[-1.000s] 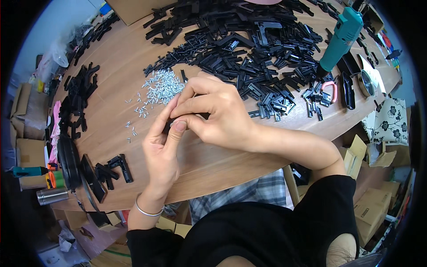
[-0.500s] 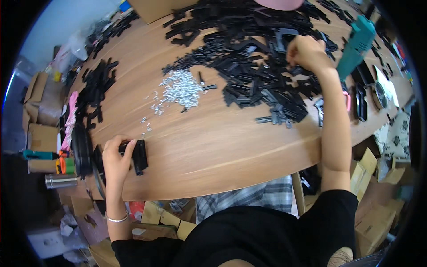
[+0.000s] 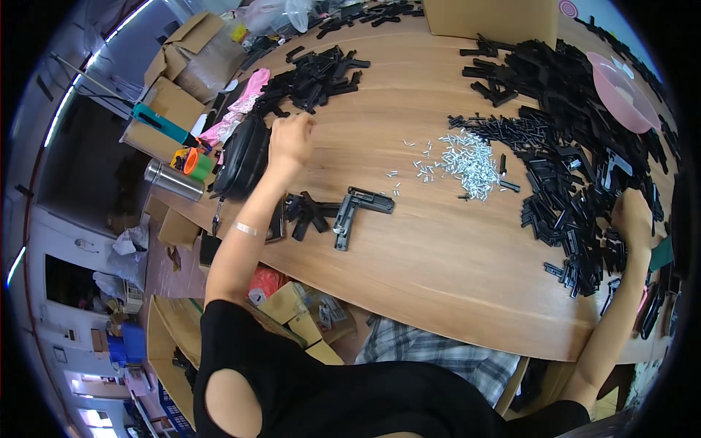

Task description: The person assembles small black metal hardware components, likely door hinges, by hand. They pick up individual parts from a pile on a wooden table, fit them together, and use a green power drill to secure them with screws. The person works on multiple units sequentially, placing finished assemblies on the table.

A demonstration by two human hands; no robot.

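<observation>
Palm down, with fingers curled, my left hand (image 3: pixel 292 140) is at the near edge of a heap of black pistol-shaped plastic parts (image 3: pixel 321 77). Whatever its fingers hold, if anything, is hidden. Nearer the table's front lies a single pistol-shaped piece (image 3: pixel 358 213), its inner side facing up and nothing touching it. My right hand (image 3: pixel 632 214) reaches into the small black plastic parts (image 3: pixel 558 201) at the right, its fingers mostly hidden. Just beyond it rests a greyish pistol-shaped part (image 3: pixel 617 166).
Small silvery pins (image 3: pixel 471 164) are heaped mid-table. A pink bowl (image 3: pixel 622 93) and a cardboard box (image 3: pixel 489 20) stand at the back. Along the left edge are a black case (image 3: pixel 244 157), a steel flask (image 3: pixel 174 179) and a teal electric screwdriver (image 3: pixel 162 124).
The view has swung left. My left hand has let go of the pistol-shaped piece and moved away to the heap beyond it. My right hand is still among the black parts.
</observation>
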